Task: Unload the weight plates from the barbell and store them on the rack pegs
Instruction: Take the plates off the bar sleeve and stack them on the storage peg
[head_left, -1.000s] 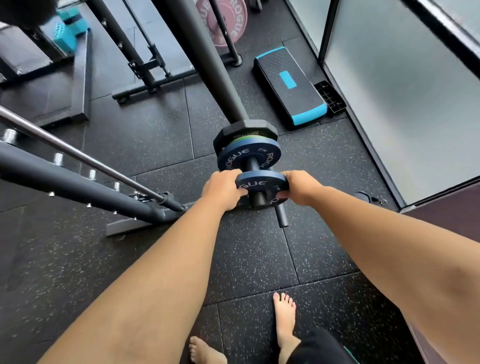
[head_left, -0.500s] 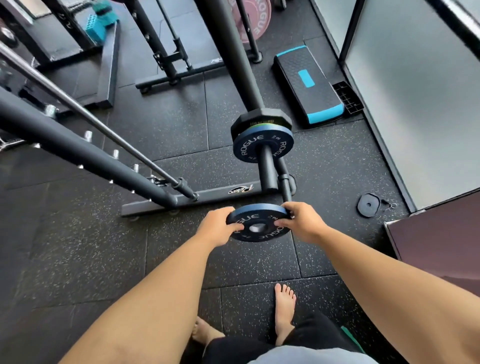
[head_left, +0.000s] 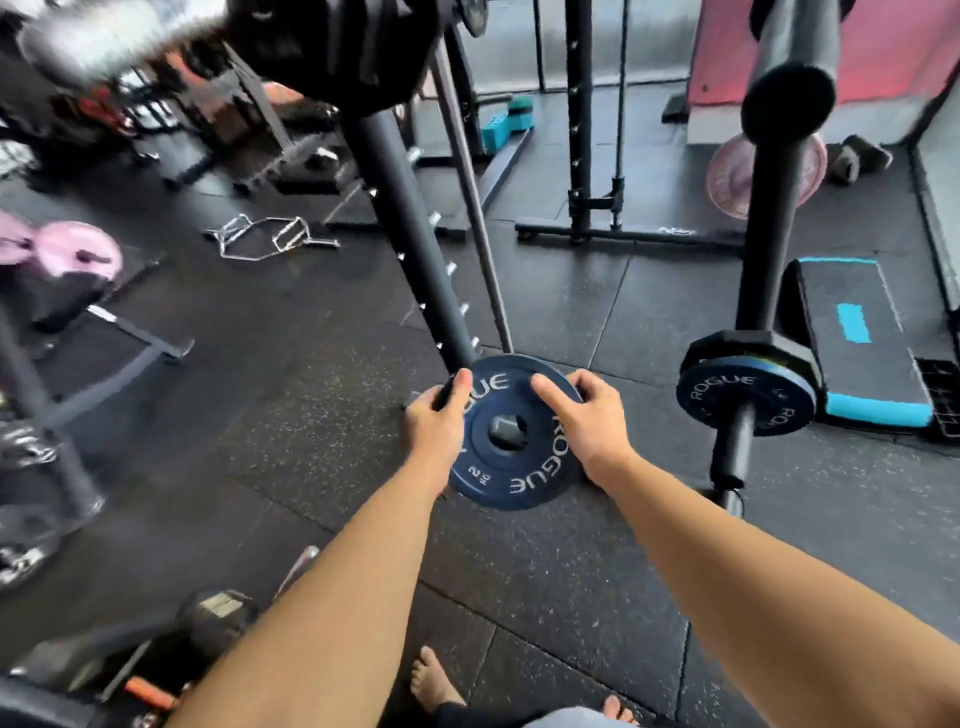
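With the fingers of the left hand (head_left: 434, 423) and right hand (head_left: 592, 421) clamped on opposite rims of the blue plate (head_left: 511, 457), held near-flat at frame centre above the floor, best keep it level, square its hole to a peg, then slide it fully home.

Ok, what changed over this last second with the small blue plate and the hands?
The small blue plate slid off the barbell sleeve and was carried left, away from it, now face up between the hands. The left hand and right hand kept gripping its rim throughout. The second blue plate stayed on the sleeve.
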